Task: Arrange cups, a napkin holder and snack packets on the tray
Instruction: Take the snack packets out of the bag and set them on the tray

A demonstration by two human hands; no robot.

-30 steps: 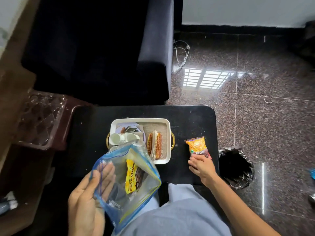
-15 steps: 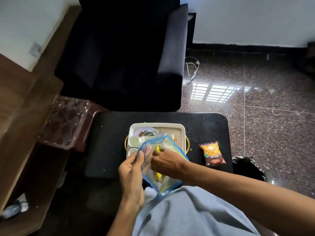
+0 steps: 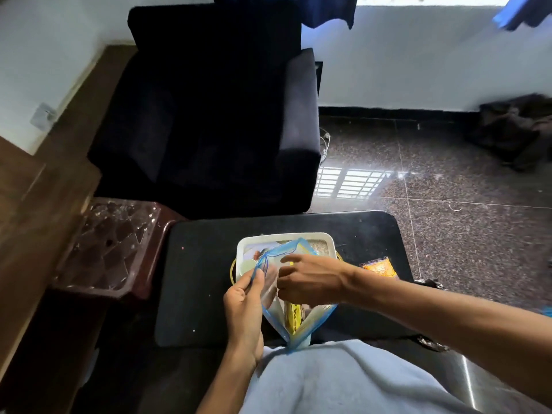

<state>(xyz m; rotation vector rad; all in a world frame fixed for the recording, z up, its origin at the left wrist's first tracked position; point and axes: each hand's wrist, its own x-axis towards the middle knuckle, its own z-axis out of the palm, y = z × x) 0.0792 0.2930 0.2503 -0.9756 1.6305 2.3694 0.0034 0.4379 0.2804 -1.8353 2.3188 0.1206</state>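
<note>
A clear zip bag [image 3: 298,330] with a blue rim hangs over the table's near edge, and my left hand [image 3: 243,306] pinches its left rim. My right hand [image 3: 310,279] is at the bag's mouth with its fingers bent; I cannot tell whether they hold anything. A yellow snack packet [image 3: 292,319] lies low inside the bag. Behind the bag is the white tray [image 3: 298,235] with gold handles, with a white cup [image 3: 249,265] at its left; the rest of its contents are hidden. An orange snack packet [image 3: 379,267] lies on the table to the tray's right.
The tray stands on a low black table [image 3: 200,279]. A dark armchair [image 3: 209,121] is behind it, and a brown side table with a glass dish [image 3: 107,243] to the left. A black-lined bin [image 3: 430,283] is on the floor to the right. My lap [image 3: 343,380] touches the near edge.
My right hand left the orange packet on the table and came over to the bag's mouth. The left hand shifted to pinching the bag's rim. The camera tilted upward.
</note>
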